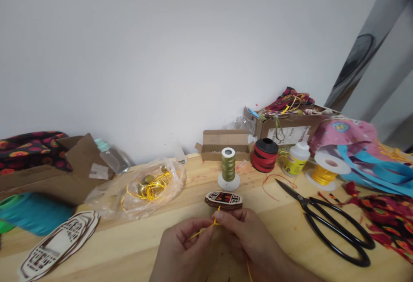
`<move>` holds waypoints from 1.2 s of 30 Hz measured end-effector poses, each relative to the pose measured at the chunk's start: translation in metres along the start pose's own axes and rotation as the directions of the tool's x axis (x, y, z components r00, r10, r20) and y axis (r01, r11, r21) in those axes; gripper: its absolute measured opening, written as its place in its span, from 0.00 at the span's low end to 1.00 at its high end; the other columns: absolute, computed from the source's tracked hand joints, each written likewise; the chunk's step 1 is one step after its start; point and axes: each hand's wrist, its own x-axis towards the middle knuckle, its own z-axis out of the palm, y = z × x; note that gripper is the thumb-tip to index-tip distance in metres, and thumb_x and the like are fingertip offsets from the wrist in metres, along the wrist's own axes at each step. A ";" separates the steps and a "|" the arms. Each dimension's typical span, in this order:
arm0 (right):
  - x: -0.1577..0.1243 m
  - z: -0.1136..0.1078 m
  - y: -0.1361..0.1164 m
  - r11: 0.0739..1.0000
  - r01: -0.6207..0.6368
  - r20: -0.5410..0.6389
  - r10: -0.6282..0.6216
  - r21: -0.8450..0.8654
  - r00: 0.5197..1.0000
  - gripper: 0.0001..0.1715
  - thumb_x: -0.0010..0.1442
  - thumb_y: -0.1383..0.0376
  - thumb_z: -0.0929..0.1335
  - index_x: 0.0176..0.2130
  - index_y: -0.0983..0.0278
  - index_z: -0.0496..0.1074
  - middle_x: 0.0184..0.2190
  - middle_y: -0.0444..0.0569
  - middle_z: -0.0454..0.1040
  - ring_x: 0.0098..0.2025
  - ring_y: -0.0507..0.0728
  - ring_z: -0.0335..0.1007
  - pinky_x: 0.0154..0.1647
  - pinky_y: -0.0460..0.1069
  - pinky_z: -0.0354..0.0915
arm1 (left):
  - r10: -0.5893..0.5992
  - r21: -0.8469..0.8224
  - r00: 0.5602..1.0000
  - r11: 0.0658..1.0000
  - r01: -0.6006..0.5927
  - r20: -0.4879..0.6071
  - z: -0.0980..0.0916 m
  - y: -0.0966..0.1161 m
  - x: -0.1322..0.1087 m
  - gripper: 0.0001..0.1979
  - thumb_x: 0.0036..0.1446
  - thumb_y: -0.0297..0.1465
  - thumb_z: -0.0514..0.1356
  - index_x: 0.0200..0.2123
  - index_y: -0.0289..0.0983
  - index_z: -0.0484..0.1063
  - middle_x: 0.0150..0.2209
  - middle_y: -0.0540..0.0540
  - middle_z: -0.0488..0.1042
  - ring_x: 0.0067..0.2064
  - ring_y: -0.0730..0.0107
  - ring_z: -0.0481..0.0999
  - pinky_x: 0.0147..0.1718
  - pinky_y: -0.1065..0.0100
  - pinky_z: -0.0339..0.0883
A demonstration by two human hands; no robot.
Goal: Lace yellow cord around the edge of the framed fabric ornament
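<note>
A thin yellow cord [219, 208] runs from the near edge of a small octagonal wooden ornament [223, 198] with a cut-out pattern and dark, red-figured fabric in its middle. My left hand [189, 243] pinches the cord between thumb and fingertips. Close against it, my right hand [245, 234] grips the same cord where it forms a small knot or loop. One loose end crosses my left fingers; another hangs below my right hand. Just beyond the ornament stands a spool of olive-green thread [229, 168].
Black-handled scissors [322, 222] lie open at the right. Behind them are a glue bottle [296, 159], a red cord spool [265, 156] and a yellow cord spool [324, 174]. At the left are a plastic bag [109, 191], a teal thread cone [38, 213] and stacked wooden pieces [54, 249].
</note>
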 end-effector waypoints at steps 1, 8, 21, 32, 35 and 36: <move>0.000 0.000 0.000 1.000 -0.005 -0.022 0.006 0.003 1.000 0.18 0.40 0.55 0.70 0.17 0.68 0.67 0.08 0.38 0.58 0.12 0.44 0.49 0.13 0.42 0.45 | 0.008 0.002 1.000 1.000 -0.008 -0.014 0.000 0.000 0.000 0.13 0.29 0.37 0.66 0.19 0.34 0.75 0.16 0.49 0.76 0.19 0.71 0.72 0.19 0.76 0.65; -0.001 0.002 -0.004 1.000 -0.003 -0.052 0.003 0.011 0.999 0.18 0.39 0.56 0.71 0.18 0.69 0.70 0.12 0.41 0.64 0.15 0.47 0.57 0.17 0.43 0.51 | 0.071 0.111 0.997 0.991 -0.070 -0.002 -0.001 0.000 -0.001 0.11 0.31 0.38 0.65 0.20 0.37 0.76 0.18 0.50 0.77 0.24 0.64 0.74 0.21 0.73 0.68; -0.003 0.002 -0.009 0.996 0.058 0.030 -0.056 -0.074 0.998 0.14 0.41 0.58 0.70 0.20 0.68 0.73 0.15 0.43 0.68 0.20 0.49 0.62 0.24 0.43 0.57 | -0.042 0.017 0.999 0.999 0.042 0.033 -0.011 -0.020 0.015 0.19 0.32 0.42 0.64 0.25 0.32 0.77 0.20 0.44 0.76 0.24 0.65 0.73 0.23 0.70 0.65; -0.013 0.001 -0.019 0.743 0.385 0.101 -0.398 -0.548 0.912 0.12 0.50 0.64 0.64 0.26 0.66 0.75 0.24 0.48 0.74 0.28 0.55 0.67 0.26 0.45 0.60 | 0.031 0.088 0.996 0.995 -0.038 0.086 -0.014 -0.009 0.012 0.16 0.37 0.40 0.62 0.29 0.35 0.77 0.24 0.45 0.78 0.29 0.61 0.74 0.28 0.68 0.67; -0.013 0.002 -0.019 0.778 0.355 0.055 -0.384 -0.519 0.922 0.12 0.49 0.63 0.65 0.25 0.68 0.75 0.24 0.49 0.74 0.28 0.55 0.67 0.26 0.45 0.62 | 0.079 0.127 0.991 0.988 -0.093 0.105 -0.013 -0.005 0.009 0.14 0.39 0.39 0.61 0.28 0.36 0.78 0.24 0.46 0.78 0.30 0.61 0.74 0.29 0.69 0.66; -0.013 0.003 -0.019 0.787 0.344 0.039 -0.379 -0.512 0.925 0.12 0.49 0.63 0.65 0.25 0.68 0.75 0.23 0.49 0.74 0.27 0.55 0.67 0.26 0.45 0.62 | 0.084 0.137 0.991 0.986 -0.099 0.107 -0.013 -0.005 0.009 0.14 0.39 0.39 0.61 0.28 0.37 0.78 0.24 0.46 0.78 0.30 0.61 0.74 0.30 0.69 0.66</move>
